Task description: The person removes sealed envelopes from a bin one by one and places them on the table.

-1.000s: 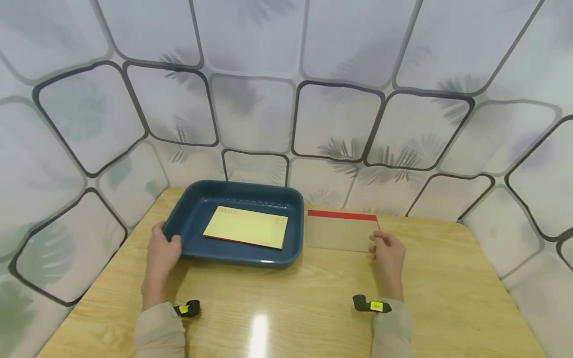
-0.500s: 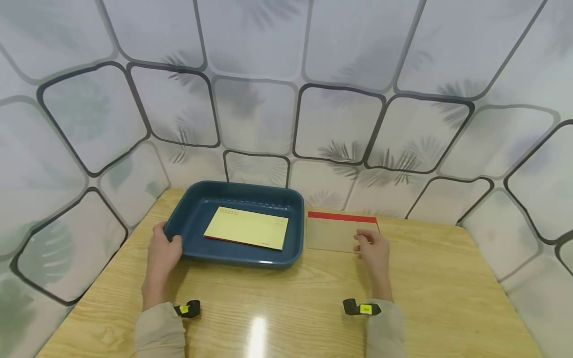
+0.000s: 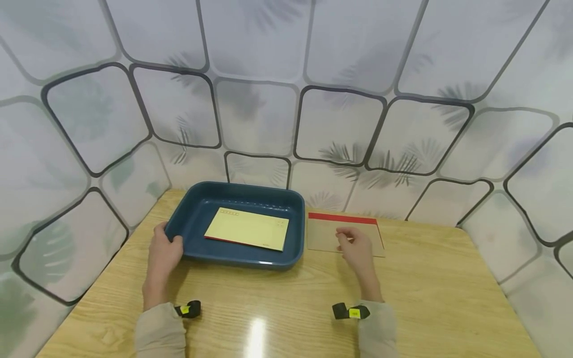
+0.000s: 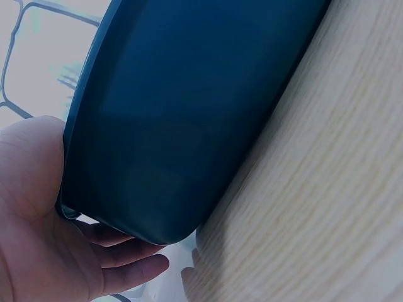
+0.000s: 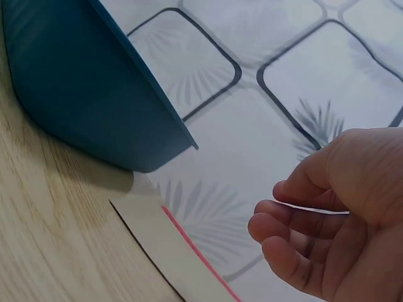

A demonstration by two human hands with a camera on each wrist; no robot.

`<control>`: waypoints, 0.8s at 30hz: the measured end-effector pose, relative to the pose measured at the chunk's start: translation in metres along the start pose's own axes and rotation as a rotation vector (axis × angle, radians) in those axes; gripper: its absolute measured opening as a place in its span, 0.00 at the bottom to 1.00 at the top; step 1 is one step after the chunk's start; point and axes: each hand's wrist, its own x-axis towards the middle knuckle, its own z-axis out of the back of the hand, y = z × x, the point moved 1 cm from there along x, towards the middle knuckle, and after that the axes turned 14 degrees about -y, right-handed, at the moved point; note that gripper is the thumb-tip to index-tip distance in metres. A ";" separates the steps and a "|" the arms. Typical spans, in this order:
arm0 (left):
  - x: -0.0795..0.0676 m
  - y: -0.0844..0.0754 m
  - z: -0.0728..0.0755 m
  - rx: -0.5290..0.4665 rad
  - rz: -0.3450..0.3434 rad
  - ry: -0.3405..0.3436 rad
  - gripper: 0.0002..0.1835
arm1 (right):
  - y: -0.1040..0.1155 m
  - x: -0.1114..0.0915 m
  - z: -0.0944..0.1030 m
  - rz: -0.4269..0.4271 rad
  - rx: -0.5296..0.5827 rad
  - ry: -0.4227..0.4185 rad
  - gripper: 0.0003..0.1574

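A dark blue tray [image 3: 250,259] with raised sides stands on the table. My left hand [image 3: 162,251] holds its left end near the front corner, thumb at the rim and fingers beneath the outside wall in the left wrist view [image 4: 126,258]. Inside lies a stack of pale yellow envelopes [image 3: 247,228], printed with small postcode boxes and showing a red edge below. To the tray's right, another envelope [image 3: 322,236], beige with a red strip along its far edge, lies flat. Over its front part hangs my right hand [image 3: 356,248], fingers loosely curled and nothing between them.
The wooden table [image 3: 250,303] runs up to a patterned curtain [image 3: 255,114] behind and at both sides. The tray's right wall is close beside the beige envelope's left edge.
My right hand has moved left from the beige envelope's right edge to over its middle, uncovering its front right corner. The left hand keeps its hold, and the tray stays in place.
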 end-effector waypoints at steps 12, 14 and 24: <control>0.000 0.001 0.000 -0.005 0.011 0.008 0.36 | 0.027 -0.015 -0.015 0.157 0.014 0.039 0.12; 0.000 0.001 0.000 -0.005 0.009 0.003 0.36 | 0.029 -0.017 -0.017 0.168 0.012 0.051 0.12; 0.000 0.001 -0.001 -0.001 0.008 -0.020 0.35 | 0.044 -0.028 -0.027 0.295 -0.001 0.083 0.12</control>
